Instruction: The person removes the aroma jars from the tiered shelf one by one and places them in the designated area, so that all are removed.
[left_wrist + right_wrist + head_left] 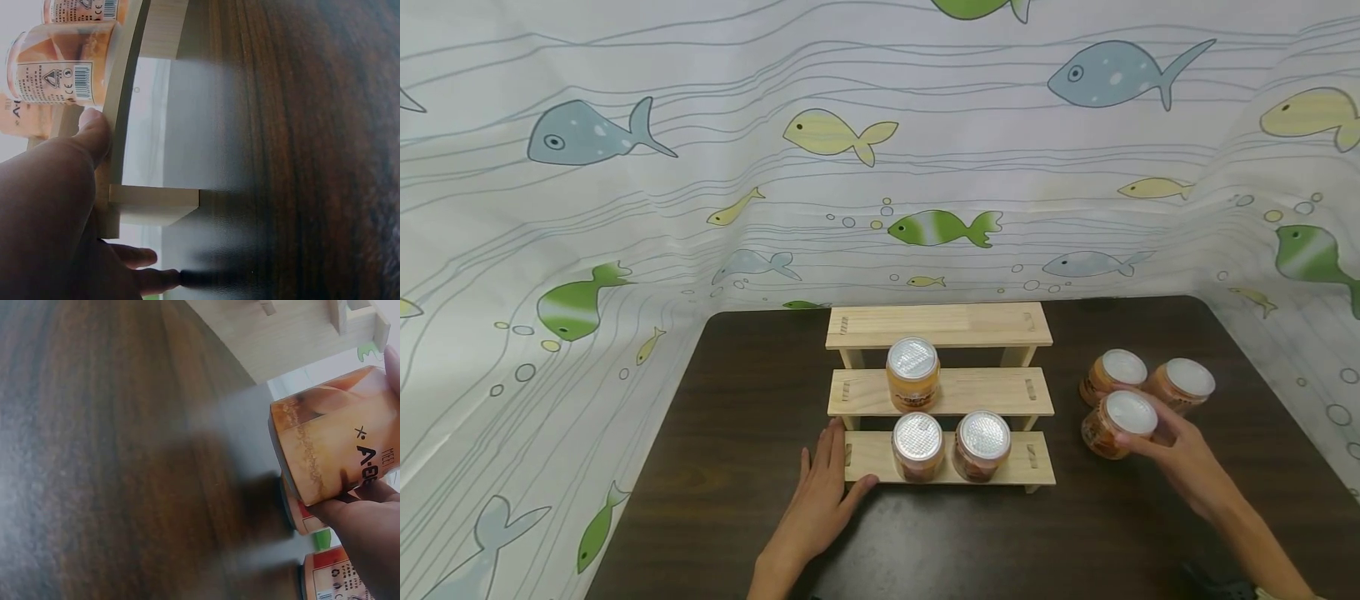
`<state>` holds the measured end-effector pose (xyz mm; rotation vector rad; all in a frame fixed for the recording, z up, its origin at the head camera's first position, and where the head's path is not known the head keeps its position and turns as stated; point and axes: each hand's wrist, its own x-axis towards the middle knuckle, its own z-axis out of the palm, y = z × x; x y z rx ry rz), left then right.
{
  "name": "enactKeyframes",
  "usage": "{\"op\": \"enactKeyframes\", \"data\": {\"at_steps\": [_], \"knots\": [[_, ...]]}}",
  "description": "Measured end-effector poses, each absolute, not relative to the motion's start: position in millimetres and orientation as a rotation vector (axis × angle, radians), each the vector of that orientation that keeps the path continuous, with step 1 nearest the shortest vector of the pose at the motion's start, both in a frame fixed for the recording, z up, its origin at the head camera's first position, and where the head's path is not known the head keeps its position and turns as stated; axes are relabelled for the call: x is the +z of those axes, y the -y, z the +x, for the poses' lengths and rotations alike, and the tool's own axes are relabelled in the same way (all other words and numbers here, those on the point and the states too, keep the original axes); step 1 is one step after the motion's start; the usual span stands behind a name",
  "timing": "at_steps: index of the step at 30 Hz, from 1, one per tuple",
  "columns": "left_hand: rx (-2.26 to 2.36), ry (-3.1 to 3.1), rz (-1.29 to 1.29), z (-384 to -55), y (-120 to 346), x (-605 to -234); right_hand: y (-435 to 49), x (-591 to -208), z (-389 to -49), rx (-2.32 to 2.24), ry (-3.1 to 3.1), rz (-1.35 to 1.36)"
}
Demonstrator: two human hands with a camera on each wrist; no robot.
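At the right, my right hand (1176,446) grips an orange-labelled jar (1117,425) with a pale lid, thumb on one side and fingers on the other. In the right wrist view that jar (337,437) is held above the dark table, its base off the surface. My left hand (820,496) rests at the left end of a wooden three-step rack (872,454), fingers straight along its side. The left thumb (94,134) lies on the lowest board. Two similar jars (917,447) (982,446) stand on the bottom step, and one jar (913,375) on the middle step.
Behind the held jar, two more jars (1112,375) (1182,383) stand on the dark table (737,400), right of the rack. The top step (940,325) is at the back. A white fish-patterned cloth (850,192) surrounds the table's back and sides.
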<state>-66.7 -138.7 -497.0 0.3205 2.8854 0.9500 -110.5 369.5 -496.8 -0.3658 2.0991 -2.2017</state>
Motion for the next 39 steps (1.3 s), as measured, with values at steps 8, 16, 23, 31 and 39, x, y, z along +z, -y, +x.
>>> {"op": "enactKeyframes", "data": {"at_steps": [8, 16, 23, 31, 39], "knots": [[0.963, -2.879, 0.318, -66.0, 138.8, -496.4, -367.9, -509.0, -110.5, -2.2, -2.165, -0.292], [0.967, -2.872, 0.316, -66.6, 138.3, -495.7, -366.4, -513.6, -109.5, -2.176, -2.212, -0.268], [0.961, -2.874, 0.312, -67.2, 138.5, -496.6, -366.3, -508.1, -110.4, -2.02, -2.338, -0.254], [0.97, -2.875, 0.314, -66.2, 139.1, -495.9, -363.3, -479.3, -110.1, -1.797, -2.566, -0.365], [0.963, -2.885, 0.323, -65.5, 139.1, -495.2, -351.2, -431.8, -116.2, -1.688, -2.665, -0.461]]}}
